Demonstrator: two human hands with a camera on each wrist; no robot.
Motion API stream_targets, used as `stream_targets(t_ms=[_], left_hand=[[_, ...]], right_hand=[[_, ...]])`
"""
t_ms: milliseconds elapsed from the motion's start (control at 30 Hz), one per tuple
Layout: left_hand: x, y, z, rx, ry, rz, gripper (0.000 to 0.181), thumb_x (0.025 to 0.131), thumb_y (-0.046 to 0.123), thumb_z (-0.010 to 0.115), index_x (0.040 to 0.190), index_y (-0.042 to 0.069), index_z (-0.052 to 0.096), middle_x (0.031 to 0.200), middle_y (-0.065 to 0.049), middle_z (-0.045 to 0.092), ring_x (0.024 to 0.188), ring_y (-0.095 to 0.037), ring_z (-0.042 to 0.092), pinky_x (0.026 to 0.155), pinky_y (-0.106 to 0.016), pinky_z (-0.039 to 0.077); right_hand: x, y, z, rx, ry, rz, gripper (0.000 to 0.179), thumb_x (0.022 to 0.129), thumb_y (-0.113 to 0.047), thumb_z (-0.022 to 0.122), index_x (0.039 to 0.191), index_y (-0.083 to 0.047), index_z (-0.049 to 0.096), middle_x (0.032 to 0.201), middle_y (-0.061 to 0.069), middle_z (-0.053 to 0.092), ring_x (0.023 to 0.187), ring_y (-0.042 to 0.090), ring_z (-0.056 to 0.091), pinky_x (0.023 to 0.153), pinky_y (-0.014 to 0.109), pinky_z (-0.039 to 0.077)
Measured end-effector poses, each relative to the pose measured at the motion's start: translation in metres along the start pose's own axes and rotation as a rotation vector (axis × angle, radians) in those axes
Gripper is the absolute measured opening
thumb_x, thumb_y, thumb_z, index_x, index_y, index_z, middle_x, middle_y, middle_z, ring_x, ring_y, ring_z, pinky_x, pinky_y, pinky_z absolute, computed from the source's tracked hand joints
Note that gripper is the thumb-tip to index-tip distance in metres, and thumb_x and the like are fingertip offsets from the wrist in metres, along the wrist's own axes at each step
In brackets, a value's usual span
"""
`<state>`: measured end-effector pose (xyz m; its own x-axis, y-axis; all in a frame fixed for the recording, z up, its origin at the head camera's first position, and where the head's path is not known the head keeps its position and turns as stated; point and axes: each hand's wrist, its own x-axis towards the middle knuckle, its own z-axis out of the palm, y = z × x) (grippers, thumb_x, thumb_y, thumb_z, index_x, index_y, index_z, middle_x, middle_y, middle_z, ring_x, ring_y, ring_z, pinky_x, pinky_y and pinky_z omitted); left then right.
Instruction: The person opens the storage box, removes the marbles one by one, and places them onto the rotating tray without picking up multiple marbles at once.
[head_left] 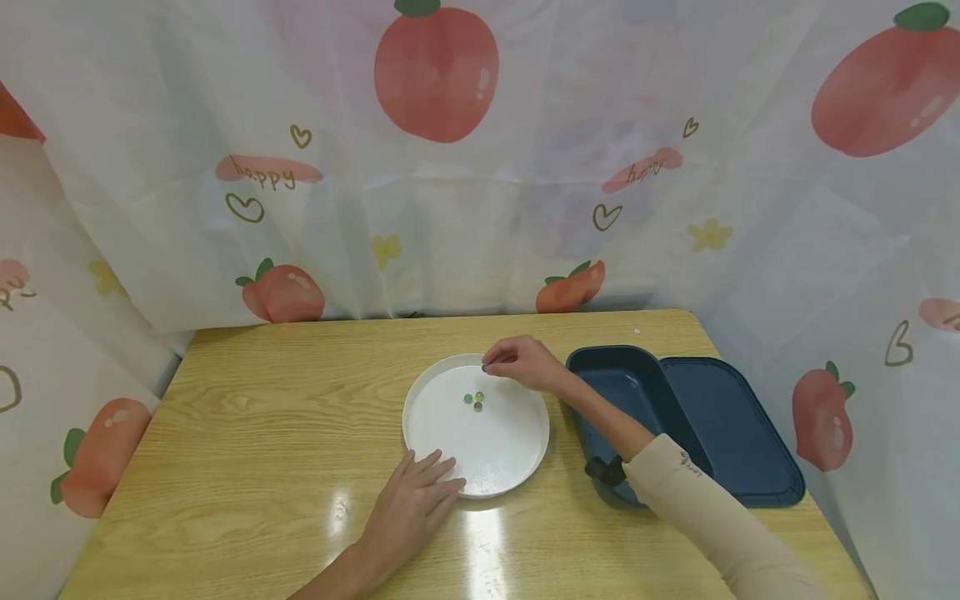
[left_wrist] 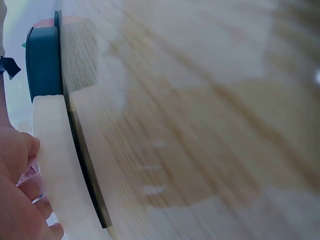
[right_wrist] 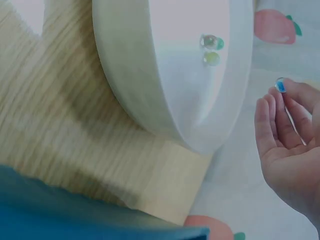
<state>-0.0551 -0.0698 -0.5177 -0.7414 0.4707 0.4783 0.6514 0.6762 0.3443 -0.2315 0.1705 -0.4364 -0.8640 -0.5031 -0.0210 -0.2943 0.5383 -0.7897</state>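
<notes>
A round white tray (head_left: 498,454) with a low rim stands on the wooden table. Three small glass marbles lie close together on it: a green marble (head_left: 468,399), a yellowish marble (right_wrist: 211,58) and a brownish marble (head_left: 477,407). Above the tray's far side, my right hand (head_left: 525,363) pinches a clear marble with blue inside (right_wrist: 280,86) between thumb and index finger. My left hand (head_left: 412,502) rests on the near left rim, its fingers spread and reaching over the edge onto the tray.
To the right of the tray is a deep navy blue container (head_left: 611,379), partly hidden under my right forearm. Beside it sits a flat navy lid or tray (head_left: 738,425). A white curtain with fruit prints (head_left: 465,217) hangs behind the wooden table (head_left: 285,417).
</notes>
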Motion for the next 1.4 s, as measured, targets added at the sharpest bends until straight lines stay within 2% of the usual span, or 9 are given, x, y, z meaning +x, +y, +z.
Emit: stream_targets(t_ms=[200,500,667,867,1200,1400], left_hand=[[0.0,0.0,0.0,-0.003,0.005,0.005,0.015,0.087,0.014,0.077,0.102,0.017,0.079,0.12,-0.008,0.071,0.119,-0.032,0.062,0.1,-0.063,0.042],[0.0,-0.001,0.001,-0.008,-0.014,-0.005,0.015,0.088,0.015,0.077,0.102,0.017,0.079,0.121,-0.008,0.07,0.12,-0.032,0.061,0.1,-0.063,0.042],[0.0,-0.001,0.001,-0.009,-0.004,0.008,0.015,0.088,0.015,0.077,0.102,0.017,0.079,0.12,-0.008,0.07,0.119,-0.032,0.062,0.099,-0.064,0.042],[0.0,-0.001,0.0,-0.007,-0.001,0.013,0.015,0.087,0.014,0.077,0.102,0.016,0.079,0.12,-0.009,0.07,0.118,-0.033,0.062,0.098,-0.064,0.043],[0.0,-0.002,0.001,-0.002,-0.033,0.004,0.015,0.088,0.015,0.077,0.103,0.016,0.079,0.121,-0.009,0.07,0.12,-0.034,0.061,0.099,-0.064,0.042],[0.0,-0.002,0.0,0.005,-0.043,0.003,0.015,0.089,0.015,0.076,0.104,0.016,0.079,0.121,-0.009,0.07,0.12,-0.034,0.061,0.099,-0.064,0.042]], right_hand=[[0.007,0.009,0.012,0.006,-0.007,0.029,0.013,0.093,-0.01,0.072,0.103,-0.001,0.074,0.093,0.004,0.072,0.085,0.017,0.066,0.074,0.028,0.053],[0.011,0.014,0.025,-0.011,0.002,0.09,0.012,0.092,-0.008,0.072,0.102,-0.002,0.074,0.093,0.003,0.072,0.09,0.018,0.066,0.081,0.03,0.053],[0.015,0.02,0.032,-0.025,0.003,0.112,0.009,0.092,-0.007,0.072,0.099,-0.004,0.075,0.092,0.002,0.072,0.089,0.016,0.065,0.077,0.028,0.052],[0.017,0.024,0.038,-0.043,-0.021,0.118,0.008,0.091,-0.006,0.072,0.098,-0.003,0.075,0.095,0.003,0.072,0.087,0.015,0.064,0.075,0.026,0.052],[0.02,0.023,0.044,-0.056,-0.049,0.154,0.008,0.092,-0.007,0.072,0.098,-0.004,0.076,0.094,0.002,0.072,0.086,0.014,0.062,0.076,0.026,0.052],[0.022,0.024,0.047,-0.066,-0.043,0.169,0.007,0.091,-0.006,0.073,0.097,-0.005,0.076,0.092,0.0,0.072,0.083,0.013,0.061,0.073,0.025,0.051]])
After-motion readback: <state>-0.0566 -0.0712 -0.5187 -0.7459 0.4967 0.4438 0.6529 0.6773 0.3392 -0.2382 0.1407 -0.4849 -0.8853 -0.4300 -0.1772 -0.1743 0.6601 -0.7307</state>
